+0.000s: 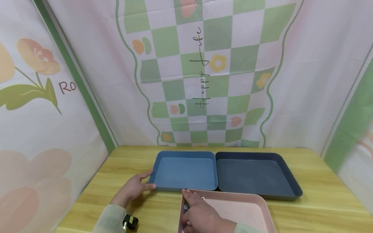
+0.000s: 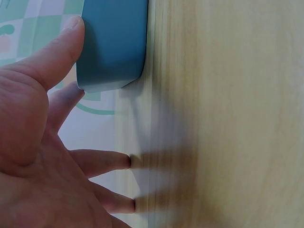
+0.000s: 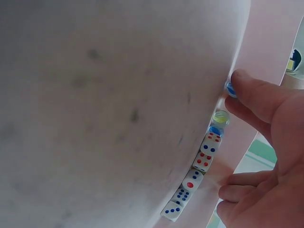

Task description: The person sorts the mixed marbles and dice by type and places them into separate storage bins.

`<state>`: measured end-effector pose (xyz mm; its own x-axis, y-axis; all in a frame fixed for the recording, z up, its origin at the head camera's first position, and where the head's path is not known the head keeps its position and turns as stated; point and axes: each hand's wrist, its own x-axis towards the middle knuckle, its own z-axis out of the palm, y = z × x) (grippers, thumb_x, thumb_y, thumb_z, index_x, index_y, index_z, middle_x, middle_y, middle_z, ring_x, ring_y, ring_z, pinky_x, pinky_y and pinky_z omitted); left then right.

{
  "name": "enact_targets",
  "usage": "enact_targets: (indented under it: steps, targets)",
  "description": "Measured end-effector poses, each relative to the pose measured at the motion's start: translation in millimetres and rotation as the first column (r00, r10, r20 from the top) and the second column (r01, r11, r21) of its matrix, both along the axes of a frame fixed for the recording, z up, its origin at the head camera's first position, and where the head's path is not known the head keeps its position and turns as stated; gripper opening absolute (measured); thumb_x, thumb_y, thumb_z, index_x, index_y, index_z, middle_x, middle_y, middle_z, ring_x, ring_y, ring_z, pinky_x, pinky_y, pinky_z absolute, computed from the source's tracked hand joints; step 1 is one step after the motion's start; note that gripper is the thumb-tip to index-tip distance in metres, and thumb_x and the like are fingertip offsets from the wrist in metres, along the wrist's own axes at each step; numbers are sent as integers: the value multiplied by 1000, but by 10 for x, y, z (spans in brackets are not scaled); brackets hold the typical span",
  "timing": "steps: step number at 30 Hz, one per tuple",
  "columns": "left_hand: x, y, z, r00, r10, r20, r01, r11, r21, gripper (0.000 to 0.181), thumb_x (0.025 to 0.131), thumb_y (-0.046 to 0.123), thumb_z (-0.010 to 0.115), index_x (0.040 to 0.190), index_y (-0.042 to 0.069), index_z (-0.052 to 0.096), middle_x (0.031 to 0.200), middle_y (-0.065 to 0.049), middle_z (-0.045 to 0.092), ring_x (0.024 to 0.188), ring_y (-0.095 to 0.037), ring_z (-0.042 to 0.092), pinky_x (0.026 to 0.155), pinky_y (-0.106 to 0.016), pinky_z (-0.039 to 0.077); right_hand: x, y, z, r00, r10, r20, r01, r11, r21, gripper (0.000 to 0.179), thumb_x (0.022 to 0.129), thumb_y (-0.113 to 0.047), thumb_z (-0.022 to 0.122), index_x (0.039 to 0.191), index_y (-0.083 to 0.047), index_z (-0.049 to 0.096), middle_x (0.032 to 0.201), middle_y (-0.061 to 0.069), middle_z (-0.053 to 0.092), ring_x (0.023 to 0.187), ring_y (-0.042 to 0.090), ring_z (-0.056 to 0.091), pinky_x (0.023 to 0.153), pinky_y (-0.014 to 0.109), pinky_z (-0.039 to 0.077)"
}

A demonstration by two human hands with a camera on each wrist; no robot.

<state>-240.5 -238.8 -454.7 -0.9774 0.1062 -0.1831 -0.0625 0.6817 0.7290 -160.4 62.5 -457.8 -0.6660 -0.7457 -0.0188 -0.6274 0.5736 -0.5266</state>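
My left hand [image 1: 135, 187] is at the left end of a blue tray [image 1: 186, 171]. Its thumb and index finger touch the near-left corner, and in the left wrist view the other fingers spread out straight. Inside a pink tray [image 1: 239, 207] my right hand [image 1: 202, 213] reaches down by the left wall. The right wrist view has its thumb and index finger pinching a blue-swirled glass marble [image 3: 230, 89] against that wall. Beside it are a yellow-swirled marble [image 3: 221, 117] and another blue marble [image 3: 216, 130], then a row of several white dice [image 3: 191, 181].
A dark navy tray [image 1: 256, 176] stands right of the blue one, their sides meeting. The pink tray sits in front of both on a wooden table [image 1: 96, 194]. Printed curtain cloth [image 1: 204, 74] hangs behind the table. A small black device [image 1: 130, 222] is at my left wrist.
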Motion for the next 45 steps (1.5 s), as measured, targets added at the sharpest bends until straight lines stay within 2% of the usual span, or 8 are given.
enact_targets:
  steps: [9, 18, 22, 29, 35, 41, 45]
  targets:
    - [-2, 9, -3, 1000, -9, -6, 9, 1000, 11, 75, 81, 41, 81, 148, 24, 51, 149, -23, 43, 135, -51, 34, 105, -69, 28, -2, 26, 25, 1000, 24, -14, -25, 999, -26, 18, 84, -29, 79, 100, -37, 78, 158, 21, 28, 146, 35, 23, 110, 56, 32]
    - [3, 4, -2, 999, -18, -36, 18, 1000, -7, 75, 81, 40, 82, 147, 22, 52, 148, -24, 44, 134, -51, 36, 106, -68, 28, -21, 38, 24, 995, 52, -90, -55, 998, -31, 17, 84, -34, 79, 101, -35, 79, 155, 21, 34, 145, 34, 28, 110, 53, 35]
    - [-2, 3, 0, 999, -16, -29, 16, 1000, 0, 75, 81, 40, 82, 148, 23, 51, 148, -24, 44, 135, -51, 36, 106, -68, 27, -23, 32, 28, 992, 60, -112, -63, 998, -28, 16, 84, -33, 79, 100, -34, 79, 154, 22, 36, 144, 34, 29, 109, 52, 36]
    - [-11, 6, 5, 1000, -12, -13, 13, 1000, 9, 76, 81, 40, 82, 148, 23, 51, 149, -24, 42, 135, -51, 34, 106, -69, 26, -8, 39, 53, 999, 25, -38, -27, 999, -45, 14, 84, -32, 80, 97, -35, 79, 156, 20, 33, 144, 34, 28, 108, 51, 38]
    - [-8, 5, 2, 1000, -13, -14, 13, 1000, 21, 75, 81, 38, 82, 148, 22, 51, 149, -24, 42, 136, -52, 33, 106, -69, 26, -12, 60, 73, 999, 37, -35, -39, 996, -82, 13, 85, -31, 80, 98, -34, 79, 155, 23, 35, 143, 36, 31, 107, 49, 40]
    - [-5, 5, -5, 1000, -14, -16, 14, 1000, 21, 76, 80, 38, 82, 147, 22, 52, 149, -24, 42, 135, -52, 34, 106, -69, 26, -10, 70, 107, 998, 0, 62, 6, 994, -106, 13, 85, -28, 80, 95, -36, 78, 156, 20, 33, 142, 37, 31, 106, 49, 41]
    - [-5, 1, -2, 1000, -14, -14, 14, 1000, 16, 76, 80, 39, 82, 147, 23, 52, 149, -24, 43, 135, -51, 34, 106, -69, 26, -11, 73, 131, 995, -5, 97, 16, 993, -116, 12, 86, -27, 79, 94, -36, 78, 157, 20, 32, 142, 38, 31, 105, 45, 43]
